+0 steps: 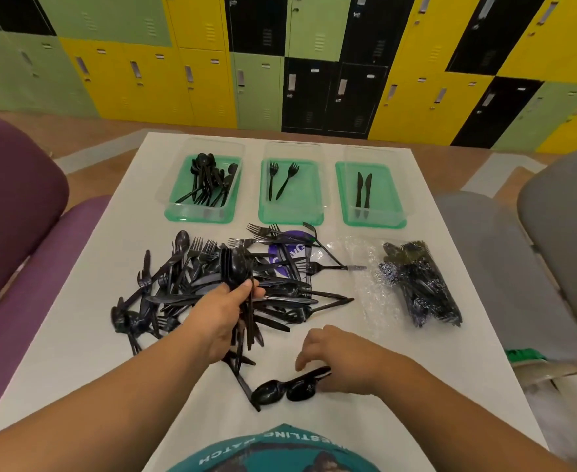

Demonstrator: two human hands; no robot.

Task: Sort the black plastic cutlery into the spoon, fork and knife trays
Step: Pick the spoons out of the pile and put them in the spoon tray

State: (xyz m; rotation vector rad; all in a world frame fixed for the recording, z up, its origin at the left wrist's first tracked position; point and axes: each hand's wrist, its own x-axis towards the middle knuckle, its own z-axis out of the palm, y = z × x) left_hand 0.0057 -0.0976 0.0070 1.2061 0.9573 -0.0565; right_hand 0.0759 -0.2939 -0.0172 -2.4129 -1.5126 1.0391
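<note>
- We find two spoons (285, 391) lying crosswise on the counter (416, 386), handles under the right hand (340, 361); we cannot tell whether it grips them.
- Left hand (225, 311) grasps a cutlery bundle (237, 267).
- Spoon tray (197, 218) lies far left.

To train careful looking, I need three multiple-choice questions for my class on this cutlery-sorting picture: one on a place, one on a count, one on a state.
1. Where does the plastic bag of cutlery lie?
A. In the left tray
B. On the table, right of the loose pile
C. On a chair

2. How many forks lie in the middle tray?
A. Two
B. Five
C. None

3. What is the left hand doing?
A. Resting flat on the table
B. Lifting a tray
C. Gripping a bundle of cutlery

Answers: 1 B, it lies on the tabletop past the pile; 2 A, two show there; 3 C, its fingers curl round the bundle.
</note>
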